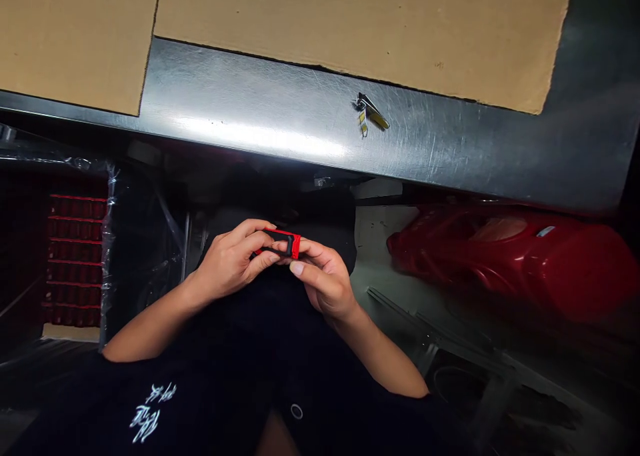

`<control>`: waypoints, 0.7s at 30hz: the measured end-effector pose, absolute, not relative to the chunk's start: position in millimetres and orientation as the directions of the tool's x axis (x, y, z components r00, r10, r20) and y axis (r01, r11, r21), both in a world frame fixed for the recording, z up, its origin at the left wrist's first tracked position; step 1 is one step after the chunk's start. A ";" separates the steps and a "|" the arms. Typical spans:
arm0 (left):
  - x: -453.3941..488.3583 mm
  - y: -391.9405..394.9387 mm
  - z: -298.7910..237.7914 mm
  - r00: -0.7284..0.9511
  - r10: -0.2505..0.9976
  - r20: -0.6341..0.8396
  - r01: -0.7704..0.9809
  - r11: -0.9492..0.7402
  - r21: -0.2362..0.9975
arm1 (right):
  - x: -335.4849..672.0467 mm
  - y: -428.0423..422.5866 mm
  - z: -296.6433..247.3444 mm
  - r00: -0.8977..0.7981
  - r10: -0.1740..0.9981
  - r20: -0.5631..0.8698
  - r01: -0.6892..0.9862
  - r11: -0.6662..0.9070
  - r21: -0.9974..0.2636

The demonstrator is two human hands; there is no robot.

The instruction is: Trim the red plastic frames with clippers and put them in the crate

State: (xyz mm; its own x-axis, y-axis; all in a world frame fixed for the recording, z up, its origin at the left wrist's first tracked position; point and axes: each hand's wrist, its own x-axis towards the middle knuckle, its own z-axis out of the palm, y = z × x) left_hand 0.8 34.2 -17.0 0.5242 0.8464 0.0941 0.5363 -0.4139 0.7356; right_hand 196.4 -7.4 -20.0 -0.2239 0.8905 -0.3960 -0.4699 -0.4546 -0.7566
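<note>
The left hand point(230, 263) and right hand point(325, 281) close together on a small red-and-black plastic frame point(280, 244), held below the edge of a steel table point(250, 103). On the table lie cardboard sheets point(350, 29) and a small metal clip point(370, 113); a red plastic shell point(510, 256) sits below the edge, rightward.

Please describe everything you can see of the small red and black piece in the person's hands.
The small red and black piece is a narrow rectangular frame, its exact kind unclear. It has a glossy red outer edge, plastic-looking, and a black inner band around a dark opening. It lies lengthwise, slightly tilted, above the dark shirt, pinched between the fingers of the left hand and right hand, which hide its lower edge.
</note>
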 end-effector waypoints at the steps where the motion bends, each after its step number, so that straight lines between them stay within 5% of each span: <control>1: 1.0 34.5 -16.6 0.528 0.843 0.099 0.546 -0.427 0.721 | 196.9 -7.5 -20.5 -0.226 0.895 -0.385 -0.476 -0.446 -0.758; 15: -2.0 32.2 -14.3 0.593 0.799 0.098 0.688 -0.566 0.454 | 192.0 -10.5 -30.7 -0.139 0.880 -0.454 -0.403 -0.470 -0.786; 21: -2.5 34.1 -9.5 0.583 0.803 0.120 0.687 -0.567 0.454 | 191.0 -12.3 -25.5 -0.195 0.895 -0.402 -0.415 -0.446 -0.793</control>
State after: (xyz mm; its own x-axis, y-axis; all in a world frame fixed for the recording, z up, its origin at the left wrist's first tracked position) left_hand -2.5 34.1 -9.5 0.5832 0.8034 0.1201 0.6872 -0.5667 0.4545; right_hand 191.0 -12.3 -25.5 -0.1953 0.8947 -0.4016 -0.4150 -0.4464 -0.7928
